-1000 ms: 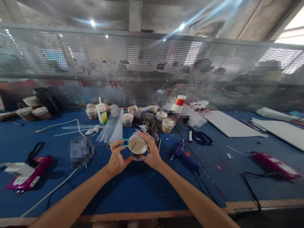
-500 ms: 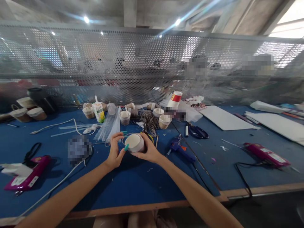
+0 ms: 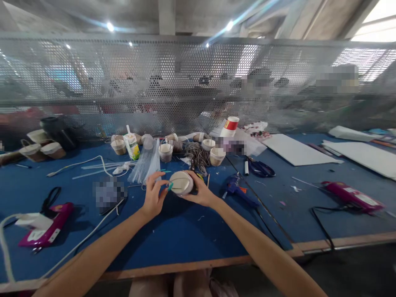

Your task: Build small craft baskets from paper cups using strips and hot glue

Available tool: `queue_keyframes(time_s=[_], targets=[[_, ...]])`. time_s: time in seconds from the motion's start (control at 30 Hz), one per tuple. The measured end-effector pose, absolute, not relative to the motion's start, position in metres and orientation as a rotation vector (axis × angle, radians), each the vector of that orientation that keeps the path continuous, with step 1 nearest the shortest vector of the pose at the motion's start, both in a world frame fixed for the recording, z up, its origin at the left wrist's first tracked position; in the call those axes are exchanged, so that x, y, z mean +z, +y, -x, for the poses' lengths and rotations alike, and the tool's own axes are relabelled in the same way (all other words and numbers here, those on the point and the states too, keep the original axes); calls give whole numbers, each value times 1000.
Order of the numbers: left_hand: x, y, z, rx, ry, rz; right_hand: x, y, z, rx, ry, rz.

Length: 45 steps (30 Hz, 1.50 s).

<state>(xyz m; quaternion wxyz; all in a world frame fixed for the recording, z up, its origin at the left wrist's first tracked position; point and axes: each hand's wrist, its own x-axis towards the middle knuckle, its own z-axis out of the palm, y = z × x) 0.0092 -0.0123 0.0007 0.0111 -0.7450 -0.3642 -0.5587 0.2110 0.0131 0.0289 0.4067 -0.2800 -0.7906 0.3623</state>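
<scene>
A small pale cup (image 3: 182, 186) is held just above the near middle of the blue table (image 3: 182, 243), its round top tipped toward the wearer. A thin loop (image 3: 180, 178) is seen lying across that top. From the cup's 3 o'clock side, the wall is wrapped by the right hand (image 3: 200, 190), whose fingers and thumb are curved around it and spread only as wide as the cup. At 9 o'clock, the thumb and forefinger of the left hand (image 3: 154, 193) are brought nearly together at the rim, where the loop's end appears to be pinched; the other fingers are loosely bent.

The step in hand is judged to be the handling or setting of the loop against the cup. For the next move, a steady right-hand hold and a fine left-hand pinch seem to be called for, with little squeeze on the wall.

Farther out, a heap of twine (image 3: 198, 156) is found at 1 o'clock, a grey-sided cup (image 3: 166, 153) at 11, and a bundle of clear strips (image 3: 142, 167) at 10. A blue glue gun (image 3: 239, 192) is laid at 3 o'clock, with dark-handled scissors (image 3: 261, 168) beyond it. A magenta device (image 3: 48, 227) is placed at 8.
</scene>
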Motion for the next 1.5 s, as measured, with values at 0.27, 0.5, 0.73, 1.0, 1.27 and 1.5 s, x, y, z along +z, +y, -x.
queue_keyframes(time_s=[0.27, 0.5, 0.73, 1.0, 1.27, 1.5], targets=[[-4, -14, -14, -2028, -1027, 2699, 13, 21, -213, 1626, -1707, 603], [-12, -12, -21, -1879, -1061, 2779, 16, 11, -207, 1696, -1594, 626], [-2, -15, -15, -1807, -1054, 2646, 15, 22, -213, 1323, -1782, 581], [-11, -11, -13, -1964, -1072, 2525, 49, 12, -227, 522, -2113, 519], [3, -17, -16, -1787, -976, 2513, 48, 8, -223, 205, -2158, 666], [5, -20, -18, -1671, -941, 2521, 41, 6, -218, 25, -2122, 804]])
